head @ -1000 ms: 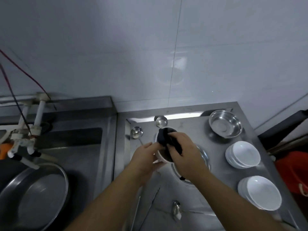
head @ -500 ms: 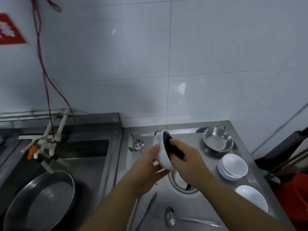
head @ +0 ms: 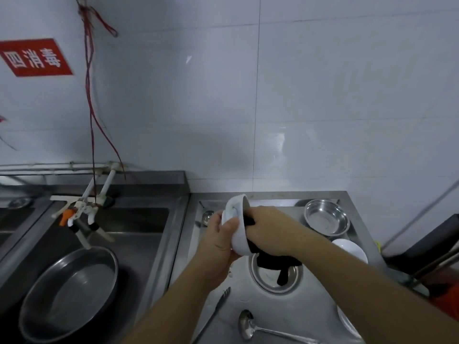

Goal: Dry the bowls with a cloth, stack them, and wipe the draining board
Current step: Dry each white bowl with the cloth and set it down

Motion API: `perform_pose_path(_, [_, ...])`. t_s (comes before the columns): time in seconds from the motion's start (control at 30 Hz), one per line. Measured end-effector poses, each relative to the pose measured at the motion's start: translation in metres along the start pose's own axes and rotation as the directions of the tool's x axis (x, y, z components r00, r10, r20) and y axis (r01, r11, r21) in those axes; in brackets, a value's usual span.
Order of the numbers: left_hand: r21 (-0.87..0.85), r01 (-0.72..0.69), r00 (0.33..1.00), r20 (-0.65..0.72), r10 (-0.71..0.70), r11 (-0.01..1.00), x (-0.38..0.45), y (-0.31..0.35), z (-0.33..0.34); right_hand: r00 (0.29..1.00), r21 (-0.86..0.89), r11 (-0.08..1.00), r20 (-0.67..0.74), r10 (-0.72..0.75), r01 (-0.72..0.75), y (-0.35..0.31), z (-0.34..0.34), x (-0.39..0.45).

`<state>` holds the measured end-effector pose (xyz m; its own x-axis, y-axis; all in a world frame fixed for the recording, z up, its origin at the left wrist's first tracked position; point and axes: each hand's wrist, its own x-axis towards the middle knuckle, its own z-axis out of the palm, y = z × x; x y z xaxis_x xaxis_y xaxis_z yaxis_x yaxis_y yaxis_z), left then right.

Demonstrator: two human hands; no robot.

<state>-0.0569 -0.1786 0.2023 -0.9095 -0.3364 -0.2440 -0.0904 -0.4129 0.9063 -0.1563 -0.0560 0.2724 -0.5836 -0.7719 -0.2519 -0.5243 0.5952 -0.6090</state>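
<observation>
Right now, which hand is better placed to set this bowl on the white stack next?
Left, probably. The left hand already grips the white bowl from outside, while the right hand holds the black cloth inside it. The stacked white bowls sit further right, though.

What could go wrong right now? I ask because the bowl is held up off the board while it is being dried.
The white bowl is tilted on its side above the steel draining board, gripped only by the left hand; a slip could chip it. The black cloth pushed in by the right hand trails down over the steel dish below and might snag or pick up water there.
</observation>
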Motion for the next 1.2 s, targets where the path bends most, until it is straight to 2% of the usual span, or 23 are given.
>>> perform_pose_path(0.03, [0.014, -0.014, 0.999, 0.032, 0.013, 1.0, 0.001, 0.002, -0.002, 0.999, 0.054, 0.998, 0.04, 0.034, -0.036, -0.005, -0.005, 0.0])
perform_pose_path(0.1, [0.037, -0.044, 0.992, 0.122, 0.039, 0.998, 0.001, 0.008, -0.01, 0.988, 0.277, 0.951, 0.105, 0.114, -0.139, -0.012, -0.013, 0.001])
perform_pose_path(0.17, [0.036, -0.071, 0.973, 0.222, 0.061, 0.997, 0.002, 0.014, -0.022, 0.964, 0.56, 0.785, 0.162, 0.211, -0.266, -0.02, -0.015, 0.002])
perform_pose_path(0.27, [0.013, -0.076, 0.945, 0.32, 0.067, 0.997, 0.001, 0.022, -0.04, 0.928, 0.804, 0.481, 0.224, 0.299, -0.349, -0.031, -0.003, 0.005])
perform_pose_path(0.37, [-0.046, -0.055, 0.908, 0.413, 0.07, 0.997, -0.003, 0.028, -0.051, 0.927, 0.951, 0.161, 0.203, 0.317, -0.263, -0.045, 0.018, 0.014])
perform_pose_path(0.47, [-0.115, 0.036, 0.915, 0.403, 0.014, 0.993, -0.004, 0.035, -0.062, 0.923, 0.997, -0.045, 0.07, 0.378, -0.057, -0.058, 0.036, 0.032])
perform_pose_path(0.57, [-0.105, 0.006, 0.946, 0.324, 0.029, 0.994, 0.002, 0.037, -0.071, 0.92, 0.971, -0.236, 0.047, 0.389, 0.05, -0.074, 0.048, 0.039])
perform_pose_path(0.6, [-0.081, -0.021, 0.953, 0.301, 0.044, 0.997, 0.003, 0.037, -0.072, 0.908, 0.969, -0.239, 0.044, 0.416, 0.062, -0.077, 0.052, 0.04])
perform_pose_path(0.63, [-0.061, -0.039, 0.958, 0.282, 0.054, 0.997, 0.003, 0.036, -0.072, 0.868, 0.99, -0.116, -0.014, 0.497, 0.082, -0.077, 0.056, 0.042])
perform_pose_path(0.7, [-0.053, -0.033, 0.971, 0.235, 0.045, 0.998, 0.002, 0.034, -0.073, 0.763, 0.936, 0.341, -0.285, 0.581, 0.09, -0.076, 0.061, 0.043])
perform_pose_path(0.73, [-0.067, -0.029, 0.976, 0.214, 0.043, 0.997, 0.003, 0.034, -0.072, 0.73, 0.816, 0.572, -0.44, 0.522, 0.083, -0.074, 0.062, 0.042])
perform_pose_path(0.77, [-0.075, -0.031, 0.98, 0.195, 0.045, 0.997, 0.005, 0.036, -0.072, 0.729, 0.647, 0.758, -0.558, 0.396, 0.083, -0.071, 0.063, 0.041])
perform_pose_path(0.8, [-0.066, -0.035, 0.983, 0.177, 0.047, 0.997, 0.007, 0.039, -0.073, 0.754, 0.471, 0.878, -0.605, 0.257, 0.079, -0.066, 0.063, 0.039])
perform_pose_path(0.83, [-0.048, -0.042, 0.985, 0.163, 0.05, 0.998, 0.01, 0.043, -0.073, 0.801, 0.305, 0.95, -0.585, 0.128, 0.071, -0.062, 0.062, 0.038])
perform_pose_path(0.9, [0.003, -0.053, 0.988, 0.144, 0.052, 0.999, 0.015, 0.049, -0.075, 0.895, 0.037, 0.996, -0.441, -0.057, 0.082, -0.055, 0.054, 0.036])
perform_pose_path(0.97, [0.073, -0.06, 0.989, 0.14, 0.049, 0.996, 0.017, 0.052, -0.074, 0.945, -0.102, 0.993, -0.314, -0.095, 0.066, -0.059, 0.039, 0.032])
perform_pose_path(1.0, [0.101, -0.067, 0.987, 0.15, 0.052, 0.993, 0.018, 0.053, -0.073, 0.959, -0.097, 0.994, -0.272, -0.077, 0.052, -0.061, 0.032, 0.031])
perform_pose_path(1.07, [0.134, -0.082, 0.98, 0.189, 0.056, 0.988, 0.019, 0.054, -0.068, 0.981, 0.034, 0.999, -0.193, -0.012, 0.019, -0.062, 0.017, 0.026])
perform_pose_path(1.13, [0.144, -0.102, 0.965, 0.254, 0.063, 0.984, 0.018, 0.053, -0.064, 0.994, 0.292, 0.956, -0.092, 0.061, -0.032, -0.061, 0.006, 0.019])
perform_pose_path(1.17, [0.138, -0.11, 0.956, 0.286, 0.067, 0.984, 0.017, 0.052, -0.062, 0.994, 0.472, 0.88, -0.055, 0.096, -0.059, -0.058, 0.003, 0.014])
perform_pose_path(1.2, [0.13, -0.117, 0.949, 0.307, 0.072, 0.985, 0.015, 0.051, -0.059, 0.99, 0.652, 0.753, -0.027, 0.138, -0.087, -0.057, 0.002, 0.009])
